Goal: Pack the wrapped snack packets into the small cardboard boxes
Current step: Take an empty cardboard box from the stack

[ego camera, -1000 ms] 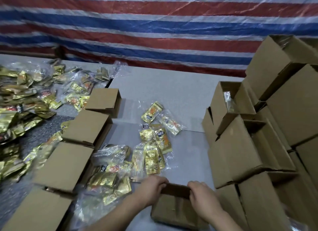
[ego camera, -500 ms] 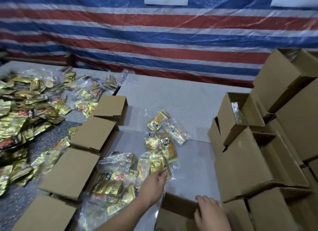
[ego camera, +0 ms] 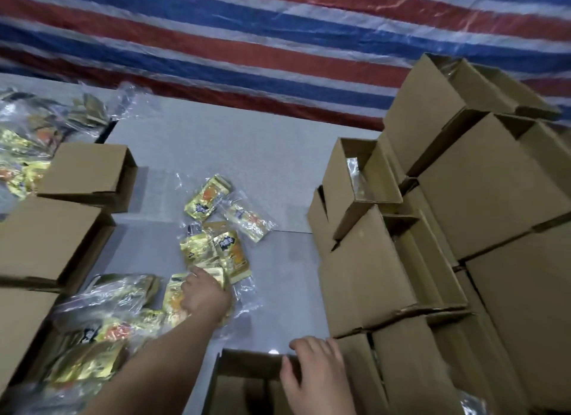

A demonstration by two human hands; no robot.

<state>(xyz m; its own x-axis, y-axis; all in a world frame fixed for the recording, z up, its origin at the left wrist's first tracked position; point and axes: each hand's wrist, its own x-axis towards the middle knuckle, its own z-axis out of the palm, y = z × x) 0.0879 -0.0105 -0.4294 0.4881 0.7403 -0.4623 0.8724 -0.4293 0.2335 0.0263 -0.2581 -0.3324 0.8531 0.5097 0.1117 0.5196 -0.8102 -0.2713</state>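
Note:
Gold snack packets in clear wrap [ego camera: 216, 238] lie scattered in the middle of the grey table [ego camera: 247, 155]. My left hand [ego camera: 204, 294] reaches over them and lies on a gold packet [ego camera: 173, 297]; its fingertips are hidden, so the grip is unclear. An open small cardboard box [ego camera: 244, 380] stands at the near edge. My right hand [ego camera: 315, 371] holds that box's far right rim, thumb inside and fingers over the edge.
Stacked cardboard boxes [ego camera: 463, 217] fill the right side, one open box [ego camera: 358, 180] holding clear wrap. Closed boxes [ego camera: 46, 235] run along the left. More packets [ego camera: 92, 331] pile at the lower left and far left. A striped tarp [ego camera: 278, 44] hangs behind.
My left hand left the box's rim and reached forward onto the packets. My right hand stayed on the box. The camera tilted down and closer.

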